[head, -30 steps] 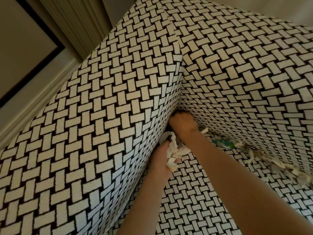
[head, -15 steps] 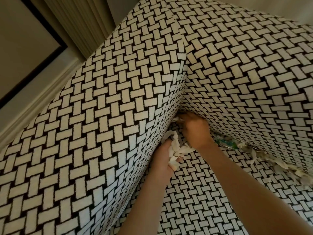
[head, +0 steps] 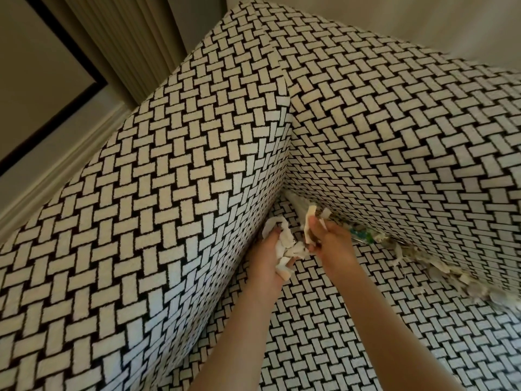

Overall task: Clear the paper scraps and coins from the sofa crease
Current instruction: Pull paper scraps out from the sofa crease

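Both bare forearms reach in from the bottom of the frame toward the inner corner of a sofa covered in black-and-white basket-weave fabric, where the armrest (head: 169,221) on the left meets the backrest (head: 394,131) on the right. The left hand (head: 267,255), just right of the armrest's inner face at the centre of the frame, has its fingers curled round a crumpled wad of white paper scraps (head: 283,246) that bulges out above and below the grip. The right hand (head: 331,244) is close beside it, almost touching, raised a little above the seat cushion (head: 324,334); its fingers (head: 315,228) are pressed together with the thumb on a few more pale scraps (head: 311,214) that stick up from the pinch. More loose scraps (head: 451,273) lie in the crease between the seat cushion and the backrest, running from just right of the right hand down toward the right edge of the frame, partly tucked under the backrest. At the near end of that line sits a small green-and-blue thing (head: 362,235), too blurred to identify. In the upper left of the frame, behind the armrest, hang pleated beige curtains (head: 132,46), with a dark-edged panel (head: 67,49) to their left.
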Demonstrator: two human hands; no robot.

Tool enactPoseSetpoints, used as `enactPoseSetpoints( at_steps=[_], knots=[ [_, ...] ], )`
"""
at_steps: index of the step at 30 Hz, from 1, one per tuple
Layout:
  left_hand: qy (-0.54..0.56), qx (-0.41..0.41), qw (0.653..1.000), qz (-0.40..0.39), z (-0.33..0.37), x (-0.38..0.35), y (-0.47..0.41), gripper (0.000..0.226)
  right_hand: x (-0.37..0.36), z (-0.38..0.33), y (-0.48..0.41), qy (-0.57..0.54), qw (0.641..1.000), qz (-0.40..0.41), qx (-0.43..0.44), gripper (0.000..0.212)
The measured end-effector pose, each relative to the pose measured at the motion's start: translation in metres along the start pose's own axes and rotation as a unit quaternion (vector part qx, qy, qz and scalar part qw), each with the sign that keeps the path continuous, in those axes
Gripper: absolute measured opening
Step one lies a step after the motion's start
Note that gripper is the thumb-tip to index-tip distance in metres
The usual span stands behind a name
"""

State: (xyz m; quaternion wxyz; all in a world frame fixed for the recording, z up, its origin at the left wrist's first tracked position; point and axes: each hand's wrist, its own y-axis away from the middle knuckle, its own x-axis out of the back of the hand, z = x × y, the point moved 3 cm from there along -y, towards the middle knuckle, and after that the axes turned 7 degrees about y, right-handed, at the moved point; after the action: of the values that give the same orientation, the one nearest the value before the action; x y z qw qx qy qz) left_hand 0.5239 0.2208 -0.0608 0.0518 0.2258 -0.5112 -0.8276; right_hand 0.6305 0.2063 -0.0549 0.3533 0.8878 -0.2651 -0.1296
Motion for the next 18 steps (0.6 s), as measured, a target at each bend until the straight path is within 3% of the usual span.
enactPoseSetpoints(
  at_steps=[4,7,9,14,18],
  knots=[
    [-0.036,-0.028,0.999,0.030,-0.003,-0.002,-0.001,0.015,0.009,0.008,0.009,0.037,0.998,-0.052,0.003,0.018],
    [-0.055,-0.039,0.997,0.038,-0.003,-0.007,0.002,0.028,0.012,0.009,0.017,0.052,0.994,-0.093,0.022,0.021],
    [-0.047,-0.028,0.998,0.011,-0.005,-0.010,0.002,0.044,0.012,0.009,0.022,0.045,0.993,-0.103,0.028,0.020],
    [-0.032,-0.012,0.997,-0.075,-0.011,-0.014,0.013,0.039,0.012,0.009,0.035,0.106,0.988,-0.103,0.037,0.009],
    [-0.108,-0.083,0.991,-0.014,-0.021,-0.006,0.014,0.039,0.018,0.003,0.040,0.205,0.969,-0.119,0.072,0.024]
  ],
)
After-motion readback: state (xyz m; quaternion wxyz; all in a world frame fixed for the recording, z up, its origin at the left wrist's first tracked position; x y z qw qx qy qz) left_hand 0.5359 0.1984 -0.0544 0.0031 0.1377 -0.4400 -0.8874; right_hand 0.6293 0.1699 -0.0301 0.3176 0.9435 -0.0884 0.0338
